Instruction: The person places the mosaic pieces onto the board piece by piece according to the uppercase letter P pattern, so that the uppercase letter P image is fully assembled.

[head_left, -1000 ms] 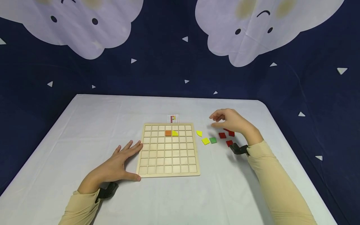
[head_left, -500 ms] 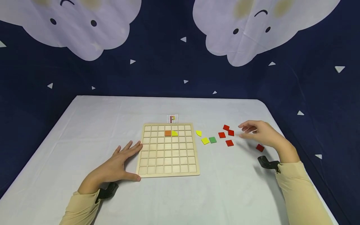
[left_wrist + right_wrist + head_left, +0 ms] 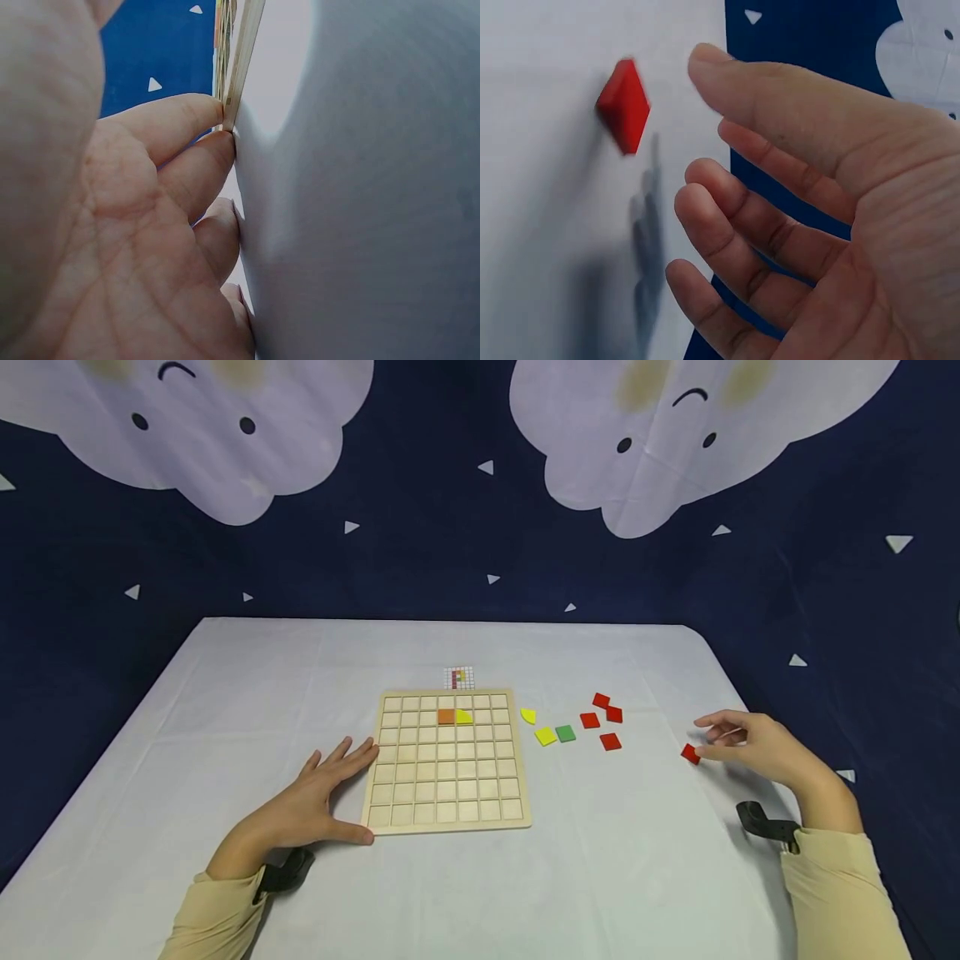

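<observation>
My left hand [image 3: 318,802] lies with spread fingers along the left edge of a wooden grid board [image 3: 467,769]. In the left wrist view, fingertips touch the board's side [image 3: 244,60]. An orange square tile [image 3: 446,717] and a yellow rounded tile [image 3: 463,717] sit side by side in the second row. At the far right, my right hand [image 3: 761,747] hovers just over a lone red square tile [image 3: 689,755]. The right wrist view shows that red tile [image 3: 626,109] apart from the loosely bent fingers, which hold nothing.
Right of the board lie a yellow rounded tile [image 3: 528,717], a yellow square [image 3: 545,737], a green square [image 3: 566,733] and several red squares [image 3: 589,720]. A small printed grid card [image 3: 459,677] is behind the board. A dark blue backdrop [image 3: 420,568] rises beyond the white table [image 3: 300,668].
My right hand has moved right and toward me, away from the group of red tiles to the lone red tile. The left hand has stayed at the board's edge.
</observation>
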Demonstrator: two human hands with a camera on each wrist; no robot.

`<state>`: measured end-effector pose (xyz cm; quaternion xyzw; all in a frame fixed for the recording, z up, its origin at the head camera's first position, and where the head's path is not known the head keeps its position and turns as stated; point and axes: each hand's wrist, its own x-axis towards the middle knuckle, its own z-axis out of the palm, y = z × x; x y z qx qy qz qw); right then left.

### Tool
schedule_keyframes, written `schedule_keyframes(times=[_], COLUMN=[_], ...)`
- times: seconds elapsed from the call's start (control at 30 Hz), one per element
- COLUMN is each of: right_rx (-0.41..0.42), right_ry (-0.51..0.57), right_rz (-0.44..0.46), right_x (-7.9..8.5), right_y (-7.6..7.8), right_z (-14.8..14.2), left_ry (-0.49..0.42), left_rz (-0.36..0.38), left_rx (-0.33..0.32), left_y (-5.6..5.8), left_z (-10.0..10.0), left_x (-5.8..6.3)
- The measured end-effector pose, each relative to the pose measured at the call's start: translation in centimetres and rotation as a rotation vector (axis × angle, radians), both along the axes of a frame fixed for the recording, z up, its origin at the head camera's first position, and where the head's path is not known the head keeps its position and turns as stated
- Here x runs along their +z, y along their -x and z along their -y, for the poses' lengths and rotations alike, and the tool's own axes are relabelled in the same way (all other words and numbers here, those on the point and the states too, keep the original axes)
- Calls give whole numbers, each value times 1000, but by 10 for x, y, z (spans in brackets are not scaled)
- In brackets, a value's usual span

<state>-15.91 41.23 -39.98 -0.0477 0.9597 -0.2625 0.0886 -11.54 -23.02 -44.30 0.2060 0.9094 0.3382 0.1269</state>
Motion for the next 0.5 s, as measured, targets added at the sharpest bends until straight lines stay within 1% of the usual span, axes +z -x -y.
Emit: schedule_keyframes(times=[0.2,0.4,0.5], right_rx=[-27,-45,-56], right_ry=[18,10,25], right_rz=[27,49,57], right_x=[-10,-16,-19], right_y=[-9,-13,-15], right_z=[-9,-13,-13], left_ry=[0,5,3], left_rz=[1,2,5], left_rx=[-1,0,3], left_y=[0,0,0], left_z=[-1,-1,-1], left_x=[1,2,1])
